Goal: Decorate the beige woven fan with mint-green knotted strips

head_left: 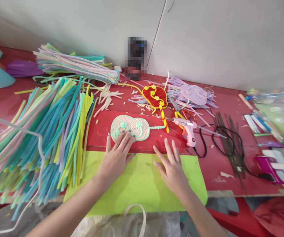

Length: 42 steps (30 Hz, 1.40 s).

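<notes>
A: Since the left hand (116, 157) lies flat with fingers spread on the near edge of the fan (130, 128), I think it only steadies it, no grip.

B: And the right hand (173, 167)?

A: Also open, palm down, on the seam between red board (99, 133) and green sheet (142, 181), holding nothing. The fan sits mid-table, on the board.

B: Glue gun (188, 129)?

A: Just right of the fan, approx. within reach. Stick piles (38, 131) are kept left.

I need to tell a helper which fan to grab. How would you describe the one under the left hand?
On the red table, just beyond the lime-green sheet, lies a cream oval woven fan with mint trim under the left hand. The neighbouring red fan with yellow trim lies farther back.
</notes>
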Each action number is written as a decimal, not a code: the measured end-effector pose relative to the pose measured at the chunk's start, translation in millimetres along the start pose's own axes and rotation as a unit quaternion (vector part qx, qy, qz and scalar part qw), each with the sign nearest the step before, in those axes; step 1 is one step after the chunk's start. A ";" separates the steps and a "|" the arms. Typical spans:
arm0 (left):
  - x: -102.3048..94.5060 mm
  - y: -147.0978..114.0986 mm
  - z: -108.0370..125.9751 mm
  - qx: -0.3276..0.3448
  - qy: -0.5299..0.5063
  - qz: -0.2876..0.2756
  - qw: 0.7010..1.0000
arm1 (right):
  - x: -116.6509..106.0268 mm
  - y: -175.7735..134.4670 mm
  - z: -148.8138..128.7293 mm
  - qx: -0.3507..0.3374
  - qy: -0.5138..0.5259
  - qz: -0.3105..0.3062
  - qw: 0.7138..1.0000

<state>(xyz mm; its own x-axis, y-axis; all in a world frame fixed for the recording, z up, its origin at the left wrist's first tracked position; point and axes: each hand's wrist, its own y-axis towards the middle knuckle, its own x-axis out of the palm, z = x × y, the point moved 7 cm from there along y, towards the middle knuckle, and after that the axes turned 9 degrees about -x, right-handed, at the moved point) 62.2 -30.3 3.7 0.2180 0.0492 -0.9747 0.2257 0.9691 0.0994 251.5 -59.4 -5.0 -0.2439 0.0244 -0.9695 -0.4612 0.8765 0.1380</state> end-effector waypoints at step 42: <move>5.2 0.3 -3.4 -0.004 0.000 -0.008 1.000 | 7.5 79.5 -12.6 -0.234 0.031 -0.005 0.972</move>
<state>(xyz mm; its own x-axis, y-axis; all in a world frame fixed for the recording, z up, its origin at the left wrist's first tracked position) 60.1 -28.9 -2.0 0.2151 0.0337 -0.9760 0.2209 0.9718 0.0822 202.3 4.4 1.3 -0.2816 -0.0246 -0.9592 -0.7978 0.5615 0.2199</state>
